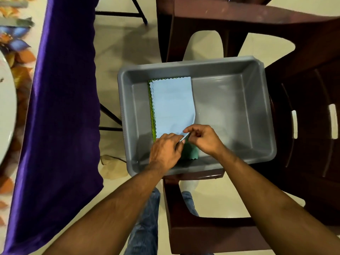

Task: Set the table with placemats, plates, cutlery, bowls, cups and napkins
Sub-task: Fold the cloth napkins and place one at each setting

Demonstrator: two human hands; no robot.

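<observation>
A grey plastic tub (257, 111) stands on a dark brown chair. Inside it lies a small stack of folded cloth napkins: a light blue napkin (173, 102) on top, a green one (189, 152) showing beneath at the near end and along the left edge. My left hand (165, 151) and my right hand (204, 138) meet over the near end of the stack. Both pinch the lifted near edge of the blue napkin between fingers and thumb. The rest of the tub's floor is bare.
The brown plastic chair (303, 126) carries the tub, its backrest to the right. At left hangs the table's purple cloth (60, 107), with a patterned placemat (20, 57) and a white plate's rim (7, 111) on the table. Black folding table legs stand behind the cloth on the pale floor.
</observation>
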